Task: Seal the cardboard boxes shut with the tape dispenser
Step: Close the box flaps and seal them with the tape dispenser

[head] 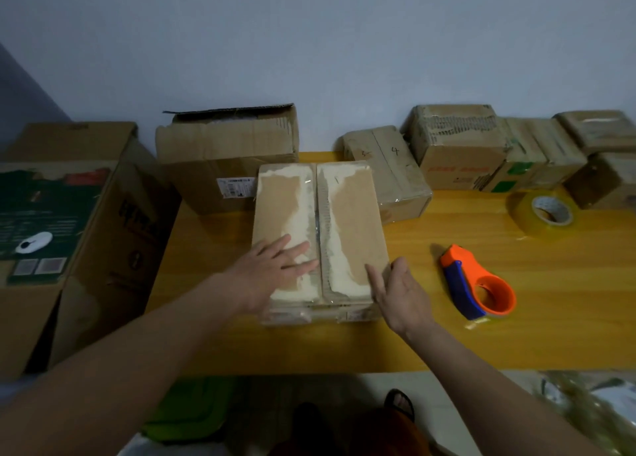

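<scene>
The tape dispenser (478, 283) lies just right of the box (320, 235), nearest the right hand (401, 294); both that and the left hand (275, 266) rest flat-fingered on the box, holding nothing.

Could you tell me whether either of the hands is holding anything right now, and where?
Nothing is gripped. The left hand lies flat on the box top; the right hand touches its near right corner. The tape dispenser lies untouched.

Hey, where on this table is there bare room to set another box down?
Bare yellow wooden table runs along the near edge, in front of the orange-and-blue tape dispenser. A smaller patch lies between the dispenser and the clear tape roll. The back edge is crowded with cardboard boxes.
</scene>
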`<state>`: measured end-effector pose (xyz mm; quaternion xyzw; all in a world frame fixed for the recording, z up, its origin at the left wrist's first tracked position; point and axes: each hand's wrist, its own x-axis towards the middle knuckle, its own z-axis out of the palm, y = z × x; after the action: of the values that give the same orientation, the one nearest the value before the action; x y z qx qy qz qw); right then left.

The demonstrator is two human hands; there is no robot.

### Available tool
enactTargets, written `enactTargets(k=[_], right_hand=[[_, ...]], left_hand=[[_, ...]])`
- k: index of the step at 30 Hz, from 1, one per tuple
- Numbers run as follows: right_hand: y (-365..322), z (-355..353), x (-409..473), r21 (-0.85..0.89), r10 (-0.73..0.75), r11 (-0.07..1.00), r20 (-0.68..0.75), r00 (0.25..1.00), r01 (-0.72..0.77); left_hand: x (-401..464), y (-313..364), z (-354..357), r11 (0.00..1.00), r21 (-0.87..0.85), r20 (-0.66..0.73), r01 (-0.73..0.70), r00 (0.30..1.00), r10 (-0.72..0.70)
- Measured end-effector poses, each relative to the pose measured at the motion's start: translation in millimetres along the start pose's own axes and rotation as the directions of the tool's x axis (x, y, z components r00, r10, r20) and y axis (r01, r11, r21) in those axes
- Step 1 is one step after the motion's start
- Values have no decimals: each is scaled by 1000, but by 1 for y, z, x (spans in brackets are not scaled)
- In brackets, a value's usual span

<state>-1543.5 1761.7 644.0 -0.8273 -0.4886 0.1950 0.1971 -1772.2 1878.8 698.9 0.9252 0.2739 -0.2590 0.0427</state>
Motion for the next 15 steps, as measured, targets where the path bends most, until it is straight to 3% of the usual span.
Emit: enactTargets(k=[9, 12, 15], right_hand=[[29, -29, 27, 86, -39, 996, 92, 995, 32], [68, -38, 28, -35, 68, 997, 20, 997, -68], [107, -47, 33, -311, 231, 929, 57, 971, -202]], left_hand=[[19, 30, -7, 965, -112, 18, 235, 972, -235], [33, 64, -25, 930, -220, -4, 295, 953, -303], [54, 108, -42, 900, -342, -71, 270, 948, -311]])
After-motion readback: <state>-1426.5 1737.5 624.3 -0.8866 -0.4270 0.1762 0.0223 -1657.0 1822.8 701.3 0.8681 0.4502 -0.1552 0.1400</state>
